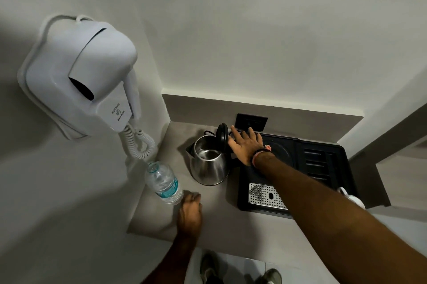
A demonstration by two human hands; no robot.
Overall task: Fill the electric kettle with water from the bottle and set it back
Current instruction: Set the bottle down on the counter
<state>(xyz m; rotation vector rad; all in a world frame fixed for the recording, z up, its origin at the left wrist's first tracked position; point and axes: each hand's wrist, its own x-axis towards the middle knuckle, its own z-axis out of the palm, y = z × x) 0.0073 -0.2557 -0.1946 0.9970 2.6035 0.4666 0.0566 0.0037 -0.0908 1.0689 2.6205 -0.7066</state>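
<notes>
A steel electric kettle (209,163) stands on the grey counter (221,226) with its black lid (222,137) flipped up, and some water shows inside. My right hand (247,146) hovers just right of the lid, fingers spread, holding nothing. A clear water bottle (165,182) with a teal label and no cap stands left of the kettle. My left hand (190,212) rests by the bottle's base, fingers curled; whether it grips the bottle I cannot tell.
A black tray (323,168) with a round kettle base, slots and a metal drip grille (265,195) lies right of the kettle. A white cup (351,198) sits at its right edge. A wall-hung hair dryer (87,80) with coiled cord hangs at left. A black socket plate (251,120) is behind.
</notes>
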